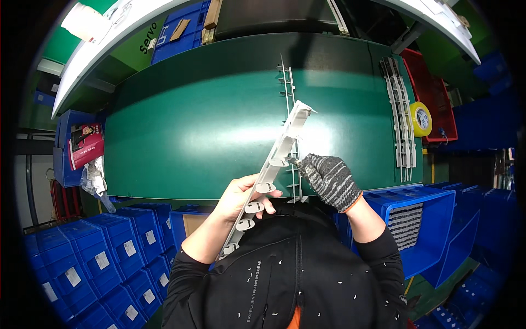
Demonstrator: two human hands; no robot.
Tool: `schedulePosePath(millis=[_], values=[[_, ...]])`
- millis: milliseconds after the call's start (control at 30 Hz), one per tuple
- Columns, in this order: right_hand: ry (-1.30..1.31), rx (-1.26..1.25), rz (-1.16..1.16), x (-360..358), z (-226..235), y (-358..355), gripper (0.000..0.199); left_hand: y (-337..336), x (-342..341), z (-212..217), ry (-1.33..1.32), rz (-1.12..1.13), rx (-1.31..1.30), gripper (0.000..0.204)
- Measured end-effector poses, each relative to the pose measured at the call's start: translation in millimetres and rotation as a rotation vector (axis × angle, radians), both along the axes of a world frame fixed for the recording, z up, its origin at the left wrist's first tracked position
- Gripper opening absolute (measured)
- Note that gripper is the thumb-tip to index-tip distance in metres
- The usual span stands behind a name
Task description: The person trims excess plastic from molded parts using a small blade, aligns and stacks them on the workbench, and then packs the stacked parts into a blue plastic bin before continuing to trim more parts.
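Observation:
My bare left hand (241,198) is wrapped round a long pale grey plastic strip (284,143), tilted with its far end up to the right over the table. Rounded tabs with slots stand along the strip. A grey striped knit glove covers my right hand (330,180), whose fingers are pinched together close to one tab near the middle of the strip. A small dark tip shows at those fingertips; what it belongs to is hidden. Beneath the strip, another thin rail with small tabs (286,88) lies lengthwise away from me on the green table (175,131).
Several similar strips (402,118) lie side by side at the table's right, beside a yellow tape roll (421,119) and a red bin (433,93). A blue crate (419,230) holding stacked grey parts stands near right. Blue boxes (98,247) are stacked at left.

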State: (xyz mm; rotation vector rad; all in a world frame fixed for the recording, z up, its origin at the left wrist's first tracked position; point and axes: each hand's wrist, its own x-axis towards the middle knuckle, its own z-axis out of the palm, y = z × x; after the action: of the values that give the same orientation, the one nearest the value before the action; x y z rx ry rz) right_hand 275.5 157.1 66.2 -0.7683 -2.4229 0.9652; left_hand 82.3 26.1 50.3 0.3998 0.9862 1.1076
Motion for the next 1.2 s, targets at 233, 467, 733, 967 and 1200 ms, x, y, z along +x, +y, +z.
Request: schedulePosePath(millis=[233,467,733,967,1200], values=[[0.217,-0.236,-0.26,4,0,-12,0.015,6,-1,2,-0.008,-0.016,-0.038,0.034],[0.044,-0.023,-0.145,-2,8,3,0.018,9,2,2,-0.014,-0.008,0.004,0.029],[0.143,-0.189,-0.197,-3,6,-8,0.018,9,-2,-2,-0.107,-0.055,0.031,0.036],[0.199,-0.022,-0.223,2,2,-14,0.015,12,-3,-2,-0.12,-0.026,0.014,0.036],[0.012,0.018,-0.188,-4,2,-26,0.014,13,1,-1,-0.006,-0.016,0.051,0.057]])
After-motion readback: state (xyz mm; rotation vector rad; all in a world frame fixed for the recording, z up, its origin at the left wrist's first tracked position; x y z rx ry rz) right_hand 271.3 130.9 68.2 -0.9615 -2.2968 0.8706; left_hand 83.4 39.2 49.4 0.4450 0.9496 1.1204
